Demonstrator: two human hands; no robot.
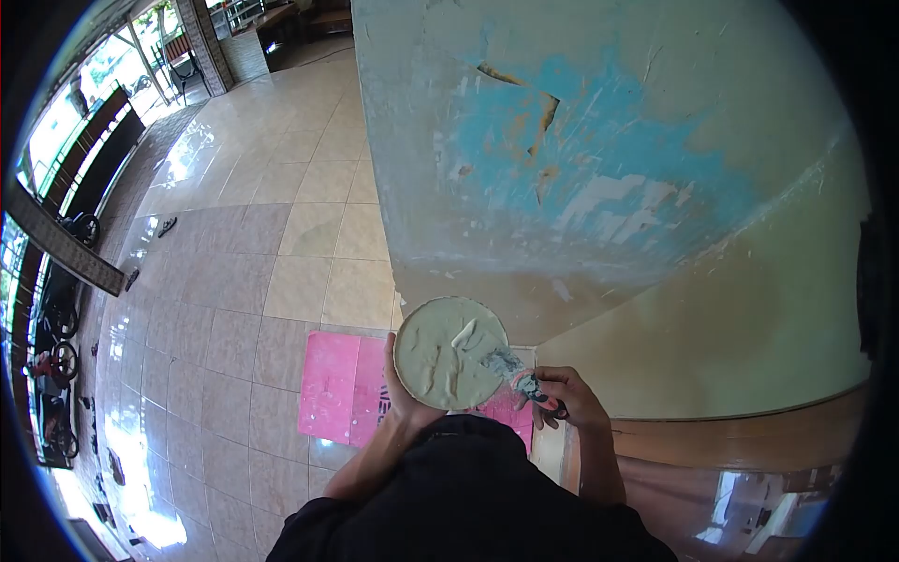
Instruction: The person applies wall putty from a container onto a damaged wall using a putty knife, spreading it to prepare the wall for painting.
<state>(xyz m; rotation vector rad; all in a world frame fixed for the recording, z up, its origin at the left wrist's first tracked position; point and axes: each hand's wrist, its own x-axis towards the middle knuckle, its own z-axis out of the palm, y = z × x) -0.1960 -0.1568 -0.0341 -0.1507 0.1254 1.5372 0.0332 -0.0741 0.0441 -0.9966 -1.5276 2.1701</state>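
Note:
A round tub of pale grey-green putty (pixel 435 361) rests in my left hand (pixel 405 401), which grips it from its left and lower side. My right hand (pixel 573 398) is closed around the handle of a putty knife (pixel 526 382). The knife's smeared blade lies over the right part of the putty, whose surface has ridges and scooped marks. Just beyond the tub stands a wall (pixel 421 187) with a scraped blue patch (pixel 599 122), whitish spots and cracked, broken plaster.
Below the tub, a pink sheet (pixel 328 384) lies on the tiled floor (pixel 225 328). To the right, the wall meets a greenish wall (pixel 730 328) with a brown base. Sandals (pixel 167 228) lie on the floor; motorbikes (pixel 64 361) stand at far left.

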